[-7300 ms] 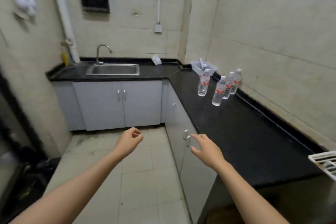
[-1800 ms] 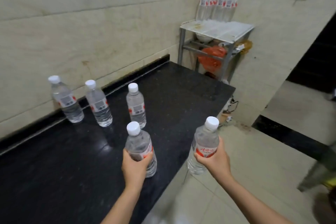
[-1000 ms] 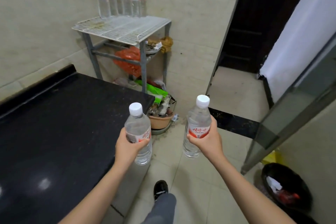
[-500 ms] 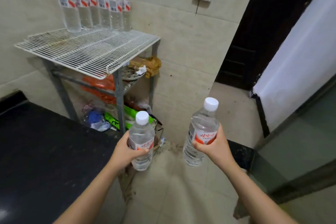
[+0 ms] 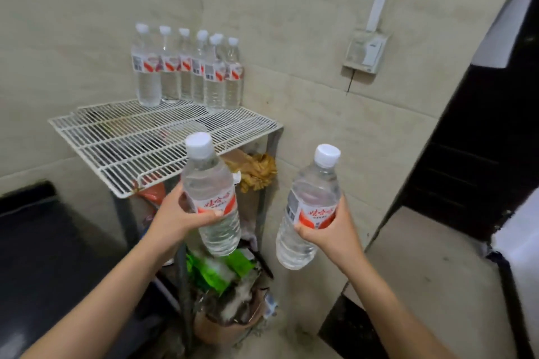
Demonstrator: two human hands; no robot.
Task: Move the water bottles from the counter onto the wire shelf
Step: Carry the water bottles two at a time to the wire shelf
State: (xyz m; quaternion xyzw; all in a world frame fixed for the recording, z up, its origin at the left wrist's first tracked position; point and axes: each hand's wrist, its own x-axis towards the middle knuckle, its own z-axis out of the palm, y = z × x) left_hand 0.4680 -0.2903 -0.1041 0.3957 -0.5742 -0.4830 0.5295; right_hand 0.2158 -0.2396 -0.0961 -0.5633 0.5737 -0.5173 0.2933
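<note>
My left hand (image 5: 175, 220) grips a clear water bottle (image 5: 211, 192) with a white cap and red label, held upright in front of the white wire shelf (image 5: 122, 143). My right hand (image 5: 332, 232) grips a second water bottle (image 5: 310, 207), tilted slightly, to the right of the shelf. Several more bottles (image 5: 189, 70) stand in a row at the back of the shelf against the wall. The front part of the shelf top is bare wire.
The black counter (image 5: 43, 256) ends at lower left beside the shelf. Under the shelf lie a brown bag (image 5: 256, 172), green packaging (image 5: 215, 268) and a pot of clutter (image 5: 230, 320). A wall switch box (image 5: 364, 51) and a dark doorway (image 5: 481, 140) are at right.
I have stepped closer to the shelf. Both hands have risen with their bottles, and the left bottle now overlaps the shelf's front edge.
</note>
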